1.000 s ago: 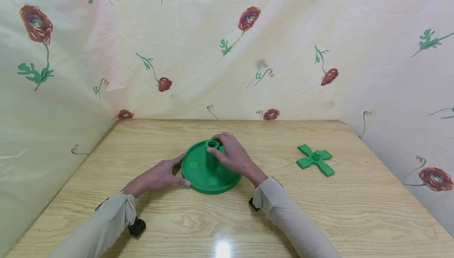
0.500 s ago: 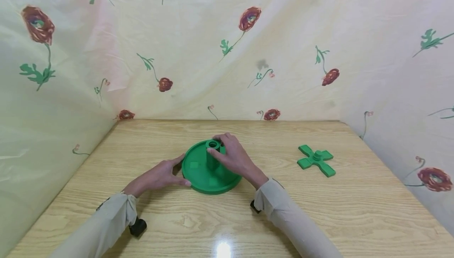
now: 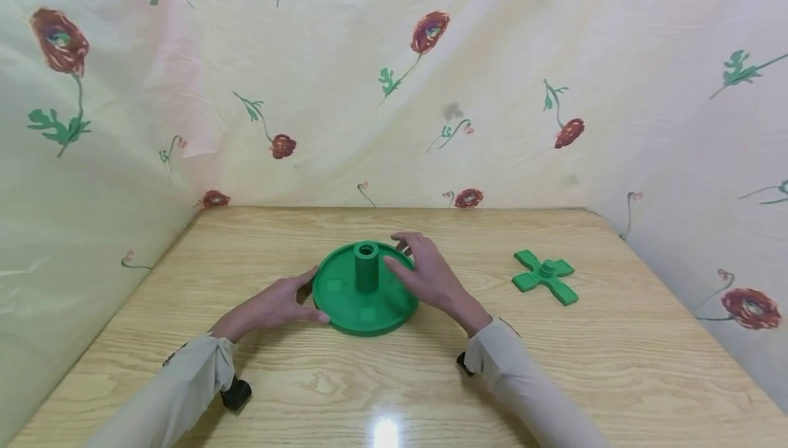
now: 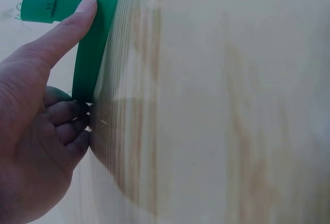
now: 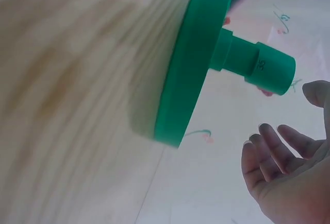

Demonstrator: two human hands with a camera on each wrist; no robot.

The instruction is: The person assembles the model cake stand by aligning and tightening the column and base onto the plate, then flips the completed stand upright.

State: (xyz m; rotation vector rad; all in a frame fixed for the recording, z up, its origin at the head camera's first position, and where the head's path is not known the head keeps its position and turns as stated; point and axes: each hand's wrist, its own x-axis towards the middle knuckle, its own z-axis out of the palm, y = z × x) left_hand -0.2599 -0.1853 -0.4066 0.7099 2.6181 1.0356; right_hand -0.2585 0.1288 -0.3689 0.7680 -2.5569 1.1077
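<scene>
A round green base (image 3: 345,311) with a low raised rim lies on the wooden table. From its middle rises an upright green hollow post (image 3: 366,270), its open top showing; small numbers mark its side in both wrist views. My left hand (image 3: 280,304) holds the base at its left edge, with the thumb (image 4: 82,13) on the near rim and the other fingers (image 4: 69,116) around the far side. Over the right part of the base, my right hand (image 3: 431,273) is apart from the post (image 5: 270,67), fingers loosely bent and holding nothing.
Farther right on the table (image 3: 615,338) lies a green four-armed cross piece (image 3: 546,277) with a short round peg at its centre. A flower-patterned cloth (image 3: 345,78) hangs behind and along both sides of the table.
My right hand has let go of the post and moved a little to the right, its fingers spreading. The left hand and the base have stayed in place.
</scene>
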